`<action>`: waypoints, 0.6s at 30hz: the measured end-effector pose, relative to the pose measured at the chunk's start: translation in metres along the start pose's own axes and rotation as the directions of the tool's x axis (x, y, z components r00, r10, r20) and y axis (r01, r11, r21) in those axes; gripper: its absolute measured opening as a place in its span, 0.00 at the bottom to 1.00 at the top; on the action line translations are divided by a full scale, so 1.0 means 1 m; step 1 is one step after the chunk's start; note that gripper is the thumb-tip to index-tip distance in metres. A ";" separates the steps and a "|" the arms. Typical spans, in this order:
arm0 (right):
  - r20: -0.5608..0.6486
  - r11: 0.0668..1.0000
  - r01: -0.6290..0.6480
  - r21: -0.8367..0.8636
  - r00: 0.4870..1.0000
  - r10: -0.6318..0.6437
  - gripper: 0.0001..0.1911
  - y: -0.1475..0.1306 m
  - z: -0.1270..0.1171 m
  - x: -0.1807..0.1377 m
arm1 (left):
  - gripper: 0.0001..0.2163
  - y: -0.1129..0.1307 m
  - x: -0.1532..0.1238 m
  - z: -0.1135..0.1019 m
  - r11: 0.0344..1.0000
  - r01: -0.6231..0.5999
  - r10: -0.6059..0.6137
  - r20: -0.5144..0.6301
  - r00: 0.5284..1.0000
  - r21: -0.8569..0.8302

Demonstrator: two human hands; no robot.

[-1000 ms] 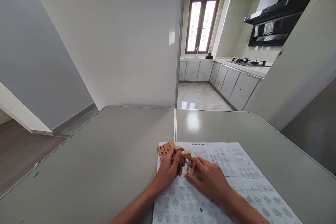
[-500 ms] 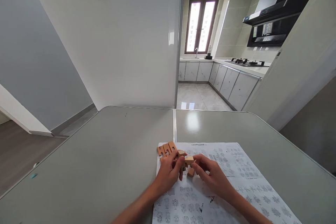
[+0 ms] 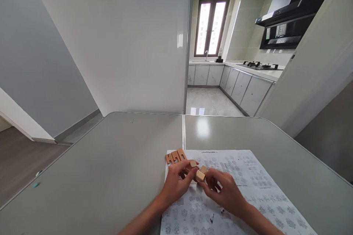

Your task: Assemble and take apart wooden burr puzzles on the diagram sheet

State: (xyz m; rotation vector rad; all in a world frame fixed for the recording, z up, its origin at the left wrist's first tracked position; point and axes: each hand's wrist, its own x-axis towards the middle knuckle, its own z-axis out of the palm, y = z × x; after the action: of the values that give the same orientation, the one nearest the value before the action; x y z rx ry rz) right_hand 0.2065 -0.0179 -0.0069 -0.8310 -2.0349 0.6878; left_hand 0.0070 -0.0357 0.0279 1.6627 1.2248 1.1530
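Left hand [image 3: 176,183] pinches a cluster of wooden puzzle blocks [image 3: 200,175] between thumb and fingers, while the right hand [image 3: 227,191] has its thumb and bent fingers clamped on their right end. Both hold them over a printed diagram sheet [image 3: 256,176], well in from the worktop's [image 3: 104,161] far edge; notched wooden pieces [image 3: 174,156] lie side by side at the sheet's far left corner.

Home interior with adjoining kitchen [image 3: 230,62]. Before me, past the far edge of a grey table [image 3: 91,161], a doorway [image 3: 189,44] opened onto pale marble-patterned cabinets [image 3: 242,84] beneath a white worktop [image 3: 268,74]. A tap [image 3: 206,55] stood below a brown-framed window [image 3: 211,27]; a black gas hob [image 3: 256,66] was set into the right-hand run, with a dark range hood [image 3: 293,11] above it. Glossy tiles [image 3: 202,99] covered the kitchen floor, while dark wood-look flooring [image 3: 22,150] and plain painted walls [image 3: 46,58] stood to my left.
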 end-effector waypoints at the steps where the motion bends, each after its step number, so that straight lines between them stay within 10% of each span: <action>1: 0.002 0.999 0.021 -0.031 1.000 -0.020 0.06 0.001 0.000 -0.001 | 0.15 0.000 0.000 0.000 1.000 -0.014 0.015 -0.017 1.000 0.026; 18: -0.015 0.984 0.115 -0.134 0.993 -0.118 0.06 0.006 0.003 0.000 | 0.11 -0.002 0.000 0.001 0.996 0.002 -0.005 -0.025 1.000 -0.088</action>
State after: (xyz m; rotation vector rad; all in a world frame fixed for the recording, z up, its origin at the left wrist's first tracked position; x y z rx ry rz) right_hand 0.2060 -0.0146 -0.0131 -0.7840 -2.1079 0.4801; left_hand 0.0079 -0.0349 0.0257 1.5847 1.1750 1.2117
